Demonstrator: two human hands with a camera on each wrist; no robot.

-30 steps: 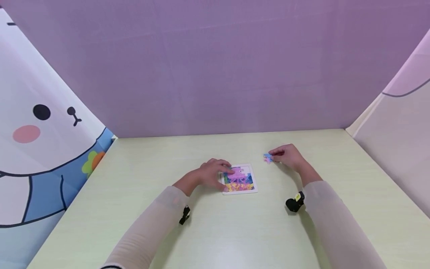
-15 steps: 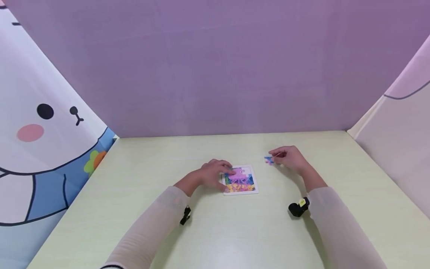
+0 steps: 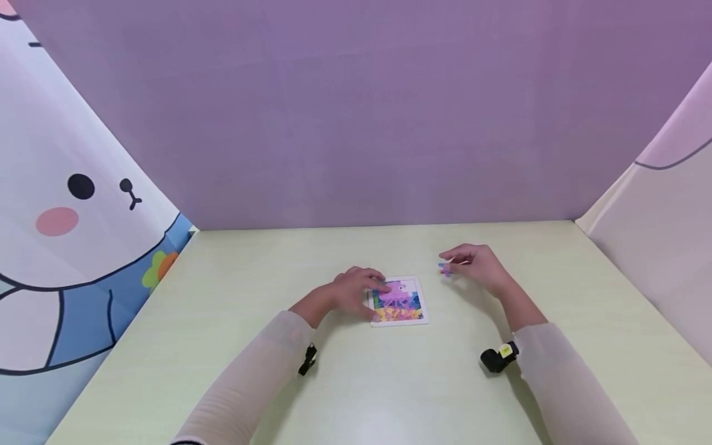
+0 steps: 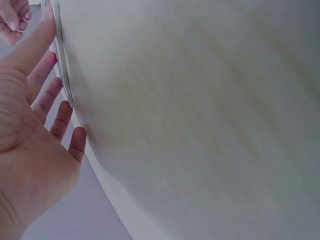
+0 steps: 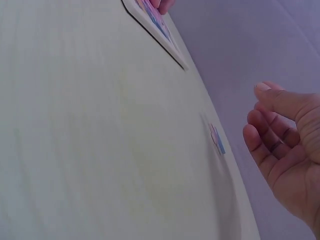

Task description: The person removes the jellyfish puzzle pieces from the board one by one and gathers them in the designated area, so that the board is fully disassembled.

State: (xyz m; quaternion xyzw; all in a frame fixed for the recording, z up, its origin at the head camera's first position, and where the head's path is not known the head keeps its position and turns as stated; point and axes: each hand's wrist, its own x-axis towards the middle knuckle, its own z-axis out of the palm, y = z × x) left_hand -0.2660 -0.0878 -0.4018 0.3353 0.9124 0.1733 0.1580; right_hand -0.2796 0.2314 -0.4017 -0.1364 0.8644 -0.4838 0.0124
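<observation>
A square jigsaw puzzle in a white frame (image 3: pixel 396 309) lies on the table, its picture pink, blue and yellow, with a white patch at the upper right. My left hand (image 3: pixel 351 292) rests on the puzzle's left side, thumb at the lower-left corner and a fingertip on the picture; its fingers look fairly straight in the left wrist view. Right of the frame, a small blue-and-pink jigsaw piece (image 5: pixel 217 139) lies on the table. My right hand (image 3: pixel 477 266) hovers over it, apart from it in the right wrist view. Its thumb and index finger are close together, with nothing visible between them.
The pale table (image 3: pixel 334 395) runs back to a purple cloth wall (image 3: pixel 378 111). A printed cartoon panel (image 3: pixel 50 266) borders the left side, and a pale panel (image 3: pixel 662 241) the right. A black wrist camera (image 3: pixel 497 357) sits by the right sleeve.
My right hand has shifted slightly left and toward me, now covering more of the jigsaw piece in the head view. My left hand stays on the puzzle. The head view has tilted a little.
</observation>
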